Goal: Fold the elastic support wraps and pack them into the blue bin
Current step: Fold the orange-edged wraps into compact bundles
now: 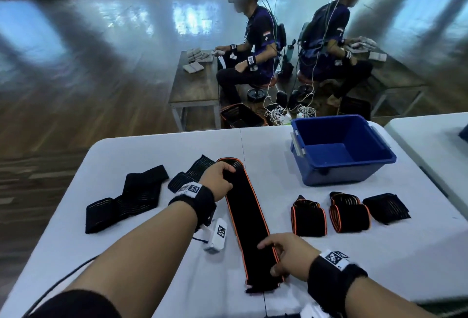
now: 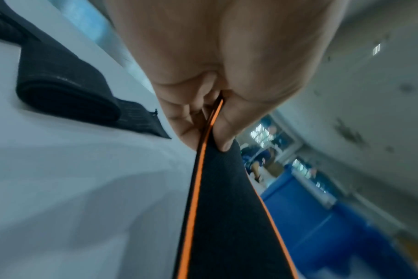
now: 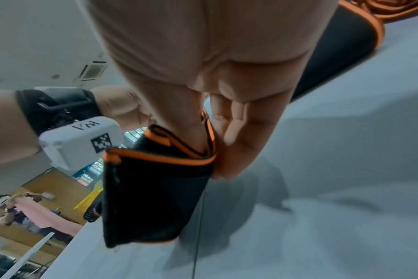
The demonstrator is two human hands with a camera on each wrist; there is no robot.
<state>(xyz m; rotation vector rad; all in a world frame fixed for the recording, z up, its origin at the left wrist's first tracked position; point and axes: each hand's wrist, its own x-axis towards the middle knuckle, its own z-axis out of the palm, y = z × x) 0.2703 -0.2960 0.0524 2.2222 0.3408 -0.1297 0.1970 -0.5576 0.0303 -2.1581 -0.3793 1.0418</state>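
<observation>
The person is working on the folding step: a long black wrap with orange edging [image 1: 247,219] is lying stretched out flat on the white desk [image 1: 354,254], running from about 11 o'clock down to 6 o'clock in the head view. The left hand [image 1: 217,178] is pinching its far end between thumb and fingers, and the right hand [image 1: 288,254] is gripping the near end, fingers curled over the orange edge.

At 2 o'clock the blue bin [image 1: 379,163] is standing with nothing visible inside, so packing is not yet begun. Just below it, at 3 o'clock, three folded wraps [image 1: 349,212] are sitting in a row. At 9 o'clock two unfolded black wraps [image 1: 126,198] are waiting.

The next move probably calls for bringing one end over onto the other with the orange edges lined up, keeping the elastic taut enough that it is not bunching or springing back.
</observation>
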